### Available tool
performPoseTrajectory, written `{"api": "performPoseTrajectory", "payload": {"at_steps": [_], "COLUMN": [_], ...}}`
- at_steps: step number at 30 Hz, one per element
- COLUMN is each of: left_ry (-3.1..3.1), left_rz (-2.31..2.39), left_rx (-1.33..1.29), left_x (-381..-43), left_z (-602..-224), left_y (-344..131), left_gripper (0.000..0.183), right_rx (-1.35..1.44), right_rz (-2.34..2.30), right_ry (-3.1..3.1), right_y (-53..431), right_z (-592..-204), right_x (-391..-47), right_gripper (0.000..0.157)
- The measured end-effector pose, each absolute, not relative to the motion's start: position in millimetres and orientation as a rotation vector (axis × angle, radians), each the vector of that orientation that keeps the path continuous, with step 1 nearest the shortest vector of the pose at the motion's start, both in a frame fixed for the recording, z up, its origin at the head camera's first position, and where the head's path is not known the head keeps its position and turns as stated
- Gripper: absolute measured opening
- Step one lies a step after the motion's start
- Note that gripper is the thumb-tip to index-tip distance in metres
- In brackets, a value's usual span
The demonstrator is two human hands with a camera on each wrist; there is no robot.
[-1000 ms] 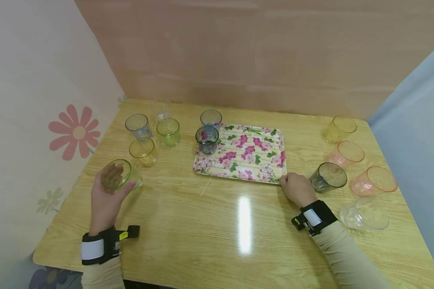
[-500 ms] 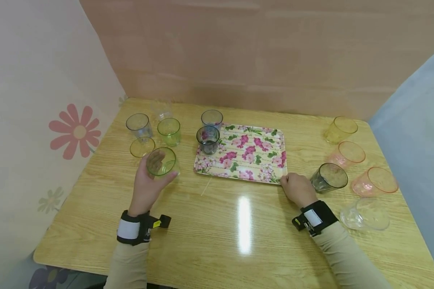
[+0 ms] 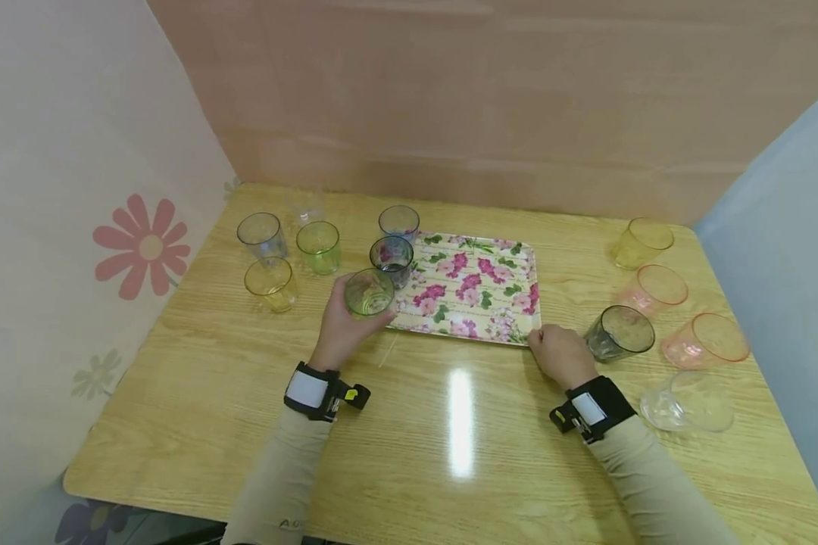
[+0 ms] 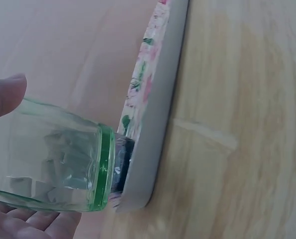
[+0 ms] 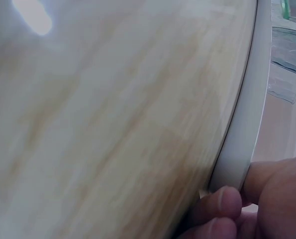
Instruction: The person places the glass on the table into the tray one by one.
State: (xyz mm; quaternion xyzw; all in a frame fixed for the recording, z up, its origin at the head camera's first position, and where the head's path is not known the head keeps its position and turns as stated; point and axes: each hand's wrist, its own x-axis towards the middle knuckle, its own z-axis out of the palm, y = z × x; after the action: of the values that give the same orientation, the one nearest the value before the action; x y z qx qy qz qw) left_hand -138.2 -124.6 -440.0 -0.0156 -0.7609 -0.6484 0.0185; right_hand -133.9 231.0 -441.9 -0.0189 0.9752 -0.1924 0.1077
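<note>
The left hand (image 3: 339, 325), fingers curved around the green glass (image 3: 369, 295), holds it upright at the near-left corner of the floral tray (image 3: 480, 274), close to the dark glass (image 3: 391, 256). The right hand (image 3: 564, 357) grips the near-right corner. Lowering should be level, without knocking the dark glass.

Near the far left corner of the desk (image 3: 395, 462), a blue glass (image 3: 267, 244), a clear glass (image 3: 308, 213), a green glass (image 3: 323, 259) and a yellow glass (image 3: 278, 295) are grouped. Along the right edge, an amber glass (image 3: 632, 253), two pink glasses (image 3: 644, 297) and a clear vessel (image 3: 678, 407) are ranged, a dark glass (image 3: 616, 341) set inward. The far edge is backed by beige sheeting (image 3: 450, 98), the left by a flower-printed sheet (image 3: 75, 113).
</note>
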Motion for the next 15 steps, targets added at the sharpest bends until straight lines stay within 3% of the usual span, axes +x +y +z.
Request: {"api": "performPoseTrajectory", "payload": {"at_steps": [15], "left_ry": [-2.383], "left_rz": [-1.989], "left_rx": [-0.035], "left_x": [-147.3], "left_z": [-451.9], "left_y": [-105.5], "left_gripper": [0.084], "right_rx": [-0.069], "right_rz": [-0.578], "right_ry": [2.875], "right_y": [231.8], "right_z": [-443.7], "right_x": [-133.9], "right_gripper": [0.044]}}
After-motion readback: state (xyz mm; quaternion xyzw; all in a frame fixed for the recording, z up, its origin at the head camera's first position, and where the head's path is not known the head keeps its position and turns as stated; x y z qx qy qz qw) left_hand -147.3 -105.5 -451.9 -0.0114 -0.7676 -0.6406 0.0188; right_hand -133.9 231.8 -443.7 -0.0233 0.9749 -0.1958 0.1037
